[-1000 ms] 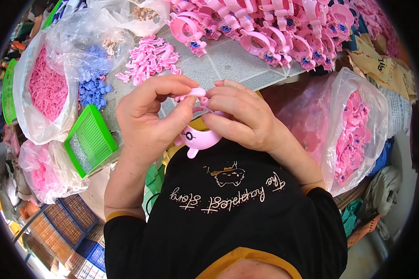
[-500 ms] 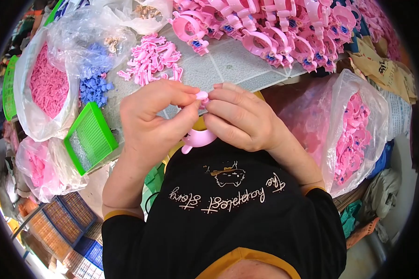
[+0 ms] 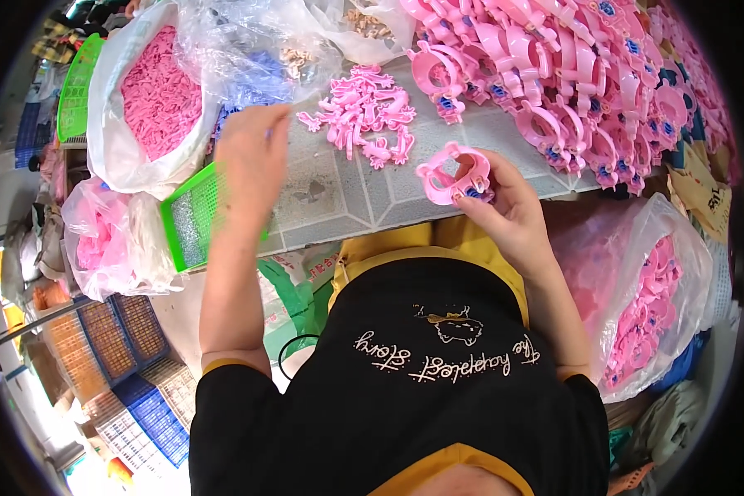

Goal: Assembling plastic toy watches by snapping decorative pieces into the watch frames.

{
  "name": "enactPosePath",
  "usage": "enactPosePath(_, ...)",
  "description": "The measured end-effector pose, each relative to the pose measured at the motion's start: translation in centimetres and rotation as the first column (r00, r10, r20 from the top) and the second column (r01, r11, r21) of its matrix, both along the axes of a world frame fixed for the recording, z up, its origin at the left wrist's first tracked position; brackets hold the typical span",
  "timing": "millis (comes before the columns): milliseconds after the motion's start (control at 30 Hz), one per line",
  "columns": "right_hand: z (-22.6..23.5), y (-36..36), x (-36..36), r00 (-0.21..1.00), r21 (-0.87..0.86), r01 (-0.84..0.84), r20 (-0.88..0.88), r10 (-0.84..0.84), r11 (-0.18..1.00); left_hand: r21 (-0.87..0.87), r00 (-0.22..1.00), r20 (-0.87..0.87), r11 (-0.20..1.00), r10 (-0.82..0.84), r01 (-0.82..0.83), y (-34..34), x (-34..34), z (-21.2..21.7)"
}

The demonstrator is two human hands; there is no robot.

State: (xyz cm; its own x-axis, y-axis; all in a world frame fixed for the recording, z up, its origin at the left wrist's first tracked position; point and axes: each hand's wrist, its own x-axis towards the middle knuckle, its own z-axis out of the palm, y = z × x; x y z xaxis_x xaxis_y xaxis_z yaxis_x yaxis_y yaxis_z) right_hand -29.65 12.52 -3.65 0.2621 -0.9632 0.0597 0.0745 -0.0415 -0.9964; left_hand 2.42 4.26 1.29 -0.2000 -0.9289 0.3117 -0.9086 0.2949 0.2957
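Note:
A pink plastic ring-shaped part with small ear-like bumps is held upright over the table edge in my right hand, thumb against its lower side. A small dark blue piece shows on the ring beside the thumb. My left hand is smeared by motion, above the table's left side. It is nearest the pile of small blue plastic parts, partly covering it, and its fingers are too blurred to read. Loose pink plastic pieces lie heaped between and beyond the hands.
A green basket stands left of my left forearm, beside a white bag of small pink pieces. Many finished-looking pink rings are piled at the back right. A clear bag of pink rings stands at the right, below the grey table.
The hands were together at a pink part near my chest and are now apart. My left hand has moved away toward the blue parts; my right has lifted the ring outward to the right.

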Motion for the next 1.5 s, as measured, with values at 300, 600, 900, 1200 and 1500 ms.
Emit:
enactPosePath(300,0.6,-0.1,0.1,0.97,0.198,-0.051,0.243,0.002,0.979,-0.009,0.945,0.167,0.958,-0.281,0.287,-3.6,1.5,-4.5)
enactPosePath(600,0.5,-0.3,-0.7,0.967,-0.318,0.131,-0.167,-0.192,0.939,0.154,0.987,-0.147,0.985,-0.059,0.081,-1.7,-0.6,-2.3)
enactPosePath(900,0.8,-0.2,-0.4,0.9,-0.769,-0.008,-0.284,-0.33,0.64,0.052,0.667,-0.667,0.872,-0.332,0.486,4.3,-10.2,1.8)
enactPosePath(1200,0.7,0.1,-0.4,0.897,-0.774,-0.021,-0.295,-0.33,0.633,0.046,0.632,-0.687,0.847,-0.359,0.53,4.8,-11.2,0.9)
enactPosePath(1500,0.8,-0.4,-0.5,0.876,-0.82,-0.081,-0.329,-0.352,0.566,0.049,0.66,-0.678,0.877,-0.323,0.479,5.3,-11.7,0.8)
